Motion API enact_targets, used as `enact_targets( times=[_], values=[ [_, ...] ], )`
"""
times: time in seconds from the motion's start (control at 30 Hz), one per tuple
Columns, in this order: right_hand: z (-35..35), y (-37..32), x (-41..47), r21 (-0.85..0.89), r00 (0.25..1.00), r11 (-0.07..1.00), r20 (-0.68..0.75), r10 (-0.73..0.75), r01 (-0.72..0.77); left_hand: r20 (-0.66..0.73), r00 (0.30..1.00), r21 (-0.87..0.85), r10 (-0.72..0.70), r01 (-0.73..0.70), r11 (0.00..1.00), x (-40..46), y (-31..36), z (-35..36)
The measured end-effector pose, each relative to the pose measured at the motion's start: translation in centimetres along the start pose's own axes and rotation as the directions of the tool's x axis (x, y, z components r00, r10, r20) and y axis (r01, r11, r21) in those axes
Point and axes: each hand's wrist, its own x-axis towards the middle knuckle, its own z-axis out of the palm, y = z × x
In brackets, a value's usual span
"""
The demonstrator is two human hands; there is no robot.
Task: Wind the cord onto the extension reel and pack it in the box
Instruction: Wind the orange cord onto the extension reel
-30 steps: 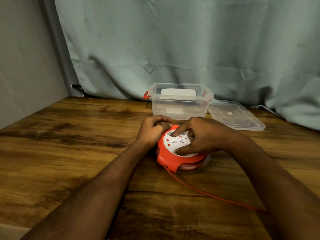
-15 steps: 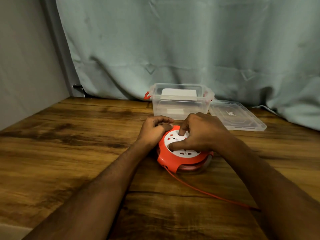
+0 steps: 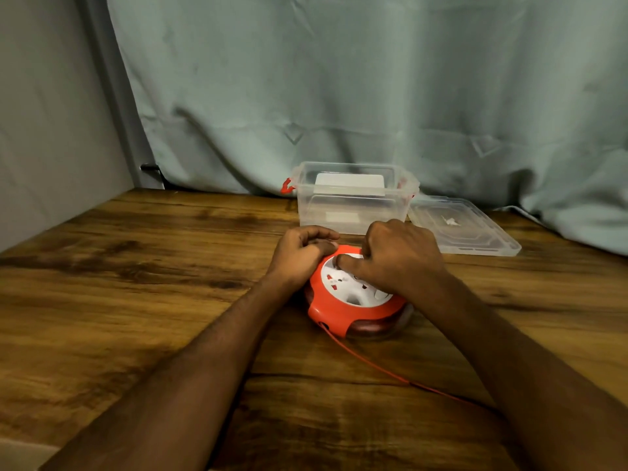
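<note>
Both hands are on the orange extension reel [image 3: 353,300], which sits flat on the wooden table [image 3: 136,266] just in front of the open clear plastic box [image 3: 353,198]: the left hand [image 3: 300,254] curls its fingers round the reel's far-left rim, while the right hand [image 3: 397,258] lies curled over the white socket face, one fingertip pressing on it. Loose orange cord [image 3: 373,363] trails from the reel's near side and passes under the right forearm. Likely risks are the cord snagging beneath that arm, or the reel skating if the left hand's grip slackens.
</note>
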Motion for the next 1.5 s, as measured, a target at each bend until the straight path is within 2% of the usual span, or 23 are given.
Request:
enact_targets(
  times=[0.1,0.2,0.33,0.47,0.67,0.93,1.2,1.5],
  values=[
    [0.0,0.1,0.2,0.006,1.000,1.000,0.019,-0.013,0.013,-0.002,1.000,0.000,-0.002,0.002,1.000,-0.1,0.1,0.0],
    [-1.1,1.2,0.1,0.138,0.990,0.984,0.059,-0.125,0.116,-0.005,1.000,0.005,0.000,0.000,1.000,-0.1,0.1,0.0],
    [-2.8,2.4,-0.2,0.331,0.919,0.906,0.200,-0.340,0.263,-0.009,1.000,0.028,0.007,-0.007,1.000,0.0,0.0,0.0],
    [-2.4,2.6,-0.1,0.373,0.880,0.880,0.256,-0.401,0.292,-0.007,1.000,0.027,0.001,-0.001,1.000,0.2,-0.2,-0.1],
    [-1.9,2.5,0.1,0.303,0.899,0.911,0.249,-0.360,0.281,-0.012,1.000,0.033,0.003,-0.003,0.999,0.0,0.0,-0.1],
    [-0.9,2.1,0.2,0.156,0.959,0.956,0.103,-0.265,0.247,-0.026,1.000,0.035,-0.004,0.004,0.999,0.1,0.0,-0.1],
    [0.2,1.3,0.3,0.114,0.970,0.964,-0.018,-0.242,0.242,-0.017,1.000,0.050,0.013,-0.012,0.999,0.1,-0.1,-0.2],
    [0.4,0.7,0.3,0.101,0.976,0.971,-0.050,-0.214,0.218,-0.006,1.000,0.028,0.009,-0.009,1.000,0.0,0.0,-0.2]
  ],
)
